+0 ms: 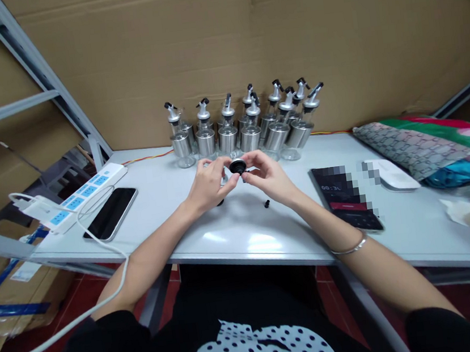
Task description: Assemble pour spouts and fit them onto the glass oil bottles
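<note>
Both my hands meet above the white table [242,232], just in front of a row of bottles. My left hand [210,183] and my right hand [267,178] pinch a small round black cap part [238,167] between their fingertips. A tiny black piece [266,203] lies on the table below my right hand. Another dark bit shows under my left hand, mostly hidden. Several steel-and-glass oil dispenser bottles [250,125] with black-tipped spouts stand at the table's back edge.
A white power strip [79,198] with a white cable and a black phone [111,214] lie at the left. A second phone [346,199], a white mouse [393,175] and a patterned cloth bundle [428,143] lie at the right. Cardboard [244,43] backs the table.
</note>
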`<state>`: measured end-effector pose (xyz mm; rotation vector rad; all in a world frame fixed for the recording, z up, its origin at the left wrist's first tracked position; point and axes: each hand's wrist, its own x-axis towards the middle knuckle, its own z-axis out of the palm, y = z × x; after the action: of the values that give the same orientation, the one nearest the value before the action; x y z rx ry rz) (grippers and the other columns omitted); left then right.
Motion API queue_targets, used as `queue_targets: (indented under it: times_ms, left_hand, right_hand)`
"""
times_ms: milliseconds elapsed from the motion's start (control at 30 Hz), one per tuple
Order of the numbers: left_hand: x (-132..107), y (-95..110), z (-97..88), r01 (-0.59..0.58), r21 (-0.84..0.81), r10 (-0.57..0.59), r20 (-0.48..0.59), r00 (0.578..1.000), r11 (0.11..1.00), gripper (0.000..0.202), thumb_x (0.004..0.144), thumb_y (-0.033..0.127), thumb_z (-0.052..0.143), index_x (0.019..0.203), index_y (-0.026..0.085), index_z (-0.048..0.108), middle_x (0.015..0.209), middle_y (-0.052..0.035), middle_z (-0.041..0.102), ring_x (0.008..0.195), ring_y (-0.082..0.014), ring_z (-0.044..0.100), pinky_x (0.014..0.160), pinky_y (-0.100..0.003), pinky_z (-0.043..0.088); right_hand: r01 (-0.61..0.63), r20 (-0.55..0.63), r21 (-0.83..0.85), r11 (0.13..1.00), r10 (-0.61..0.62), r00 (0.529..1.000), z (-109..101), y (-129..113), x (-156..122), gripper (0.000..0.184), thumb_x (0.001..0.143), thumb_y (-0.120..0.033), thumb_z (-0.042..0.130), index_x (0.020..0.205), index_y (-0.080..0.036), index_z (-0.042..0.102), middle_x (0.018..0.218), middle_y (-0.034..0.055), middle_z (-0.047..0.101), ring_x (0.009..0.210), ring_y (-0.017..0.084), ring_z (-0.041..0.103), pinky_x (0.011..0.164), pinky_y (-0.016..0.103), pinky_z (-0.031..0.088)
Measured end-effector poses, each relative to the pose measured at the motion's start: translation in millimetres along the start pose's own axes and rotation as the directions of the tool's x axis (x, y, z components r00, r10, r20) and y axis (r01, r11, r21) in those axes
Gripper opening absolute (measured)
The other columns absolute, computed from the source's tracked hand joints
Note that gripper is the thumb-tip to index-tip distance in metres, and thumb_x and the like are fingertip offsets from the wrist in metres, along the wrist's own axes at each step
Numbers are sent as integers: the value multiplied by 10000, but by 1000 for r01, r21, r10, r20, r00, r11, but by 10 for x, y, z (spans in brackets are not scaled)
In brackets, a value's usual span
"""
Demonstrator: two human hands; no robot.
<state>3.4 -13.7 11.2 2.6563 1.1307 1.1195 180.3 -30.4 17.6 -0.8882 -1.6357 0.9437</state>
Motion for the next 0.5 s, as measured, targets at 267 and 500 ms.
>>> queue_targets:
  times_ms: [267, 500]
  left_hand:
    - [-3, 8, -33, -2, -8, 2, 32, 999, 1000, 299, 872, 416, 417, 1033, 176, 498, 943, -34, 658, 767, -163, 608, 926, -381, 300]
    - [6, -4, -51, -43, 30, 40, 70, 997, 999, 276, 834, 364, 405, 976, 163, 529, 900, -51, 659, 800, -182, 588, 896, -386, 310]
  right_hand:
    - [25, -16, -31, 999, -25, 1000, -10, 15, 3, 243, 676, -283, 643, 879, -217, 525, 894, 22, 567, 898, 178, 541, 714, 314, 478]
    - [58, -15, -51, 997, -59, 998, -10, 19, -2, 218, 674, -266, 639, 861, -211, 541, 900, 29, 594, 899, 183, 562, 702, 311, 487]
